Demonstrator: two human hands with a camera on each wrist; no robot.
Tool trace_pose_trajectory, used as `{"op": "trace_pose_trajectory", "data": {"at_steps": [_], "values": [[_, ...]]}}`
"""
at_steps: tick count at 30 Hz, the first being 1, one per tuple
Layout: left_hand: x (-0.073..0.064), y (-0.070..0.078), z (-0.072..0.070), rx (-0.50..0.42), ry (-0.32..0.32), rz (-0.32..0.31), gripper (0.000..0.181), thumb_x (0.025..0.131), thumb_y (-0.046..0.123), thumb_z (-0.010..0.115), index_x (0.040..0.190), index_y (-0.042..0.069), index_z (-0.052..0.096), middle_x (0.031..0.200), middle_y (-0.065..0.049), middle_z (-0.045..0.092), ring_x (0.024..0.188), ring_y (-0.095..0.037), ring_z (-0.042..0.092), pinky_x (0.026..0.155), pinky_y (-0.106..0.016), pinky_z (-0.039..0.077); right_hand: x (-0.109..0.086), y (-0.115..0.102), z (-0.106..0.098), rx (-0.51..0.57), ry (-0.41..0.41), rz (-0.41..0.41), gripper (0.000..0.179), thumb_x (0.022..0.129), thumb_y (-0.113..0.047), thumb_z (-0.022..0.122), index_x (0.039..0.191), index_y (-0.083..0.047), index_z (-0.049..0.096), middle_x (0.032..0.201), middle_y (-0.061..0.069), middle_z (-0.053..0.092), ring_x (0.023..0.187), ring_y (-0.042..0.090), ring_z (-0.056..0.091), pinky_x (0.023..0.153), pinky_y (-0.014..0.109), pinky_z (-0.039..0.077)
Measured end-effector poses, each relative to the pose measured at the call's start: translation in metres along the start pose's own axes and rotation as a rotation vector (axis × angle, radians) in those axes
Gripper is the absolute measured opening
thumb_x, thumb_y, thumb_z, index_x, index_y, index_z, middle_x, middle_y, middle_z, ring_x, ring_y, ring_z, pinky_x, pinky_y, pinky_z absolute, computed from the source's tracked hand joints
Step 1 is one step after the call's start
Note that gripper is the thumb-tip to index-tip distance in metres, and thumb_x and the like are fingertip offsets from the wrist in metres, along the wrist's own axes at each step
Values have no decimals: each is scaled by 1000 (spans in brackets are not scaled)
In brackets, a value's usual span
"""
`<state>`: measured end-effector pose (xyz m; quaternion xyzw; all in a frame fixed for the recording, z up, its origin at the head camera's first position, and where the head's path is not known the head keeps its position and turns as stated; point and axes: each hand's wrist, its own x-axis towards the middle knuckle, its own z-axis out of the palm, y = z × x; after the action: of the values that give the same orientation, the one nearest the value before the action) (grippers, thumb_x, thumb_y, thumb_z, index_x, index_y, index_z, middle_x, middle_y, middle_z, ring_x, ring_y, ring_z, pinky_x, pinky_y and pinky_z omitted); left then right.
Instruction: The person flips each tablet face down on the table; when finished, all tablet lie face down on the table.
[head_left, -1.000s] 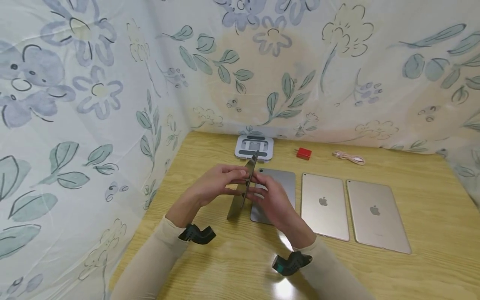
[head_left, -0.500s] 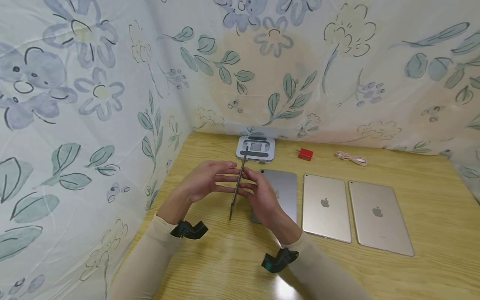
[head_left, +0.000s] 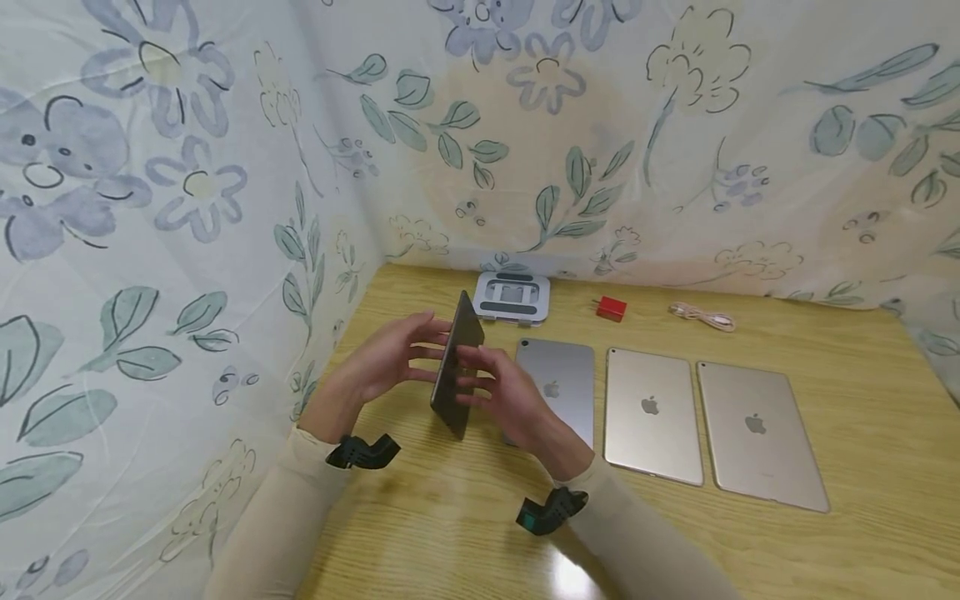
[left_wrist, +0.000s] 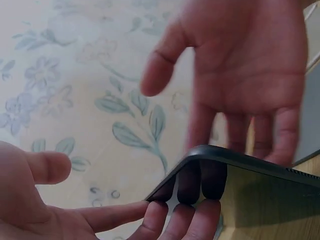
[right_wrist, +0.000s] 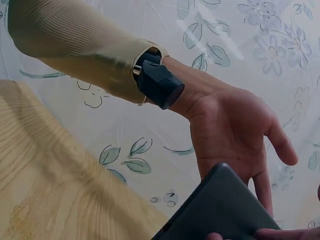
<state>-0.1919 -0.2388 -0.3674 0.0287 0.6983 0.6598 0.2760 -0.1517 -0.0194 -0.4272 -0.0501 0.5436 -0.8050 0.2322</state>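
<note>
A dark tablet [head_left: 449,403] stands on edge between my two hands, tilted, its dark grey back [right_wrist: 222,207] toward the right hand. My left hand [head_left: 386,357] has its fingertips against the glossy screen [left_wrist: 270,197], which mirrors them; its thumb sticks out free. The fingers of my right hand [head_left: 522,406] lie nearly straight along the back, and in the left wrist view they pass behind the tablet's edge. Just right of it lies a grey tablet [head_left: 566,379], back up, partly covered by the right hand.
Two gold tablets [head_left: 648,433] lie face down to the right, side by side. Behind are a grey folding stand [head_left: 487,292], a red charger plug [head_left: 611,309] and a coiled pink cable [head_left: 701,315]. Floral cloth [head_left: 600,167] walls the wooden table [head_left: 427,517] at the back and left.
The held tablet and both hands have shifted left, away from the grey tablet. The tablet has turned from showing its left face, through edge-on, to showing its right face.
</note>
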Motion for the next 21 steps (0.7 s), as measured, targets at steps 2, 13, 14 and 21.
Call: {"op": "trace_pose_trajectory", "data": {"at_steps": [2,13,14,21], "values": [[1,-2,-4,0,-4,-6,67,119,46,32,164,-1,44,164,-26,44,149,-45,49,107,-50,60,1,6,-3,-17,26,42,61,115,-38,35,160,2,48,157,21,44,130,35,52,120,58,49],[-4,-14,-18,-57,5,-51,70,118,50,34,166,0,41,155,-19,46,131,-34,57,102,-46,62,-3,23,-23,-141,96,152,66,116,-34,37,171,1,27,178,32,16,160,56,32,124,69,42],[-5,-15,-19,-50,15,-55,70,118,51,34,166,0,41,157,-20,45,133,-35,56,102,-46,61,-4,23,-24,-141,92,148,65,116,-33,37,170,2,27,178,32,16,160,56,31,124,70,42],[-1,-27,-27,-27,72,-93,70,118,51,34,167,0,39,167,-23,38,148,-43,47,107,-50,57,-7,19,-27,-139,84,155,65,116,-33,39,169,4,27,177,30,18,163,55,24,125,70,41]]}}
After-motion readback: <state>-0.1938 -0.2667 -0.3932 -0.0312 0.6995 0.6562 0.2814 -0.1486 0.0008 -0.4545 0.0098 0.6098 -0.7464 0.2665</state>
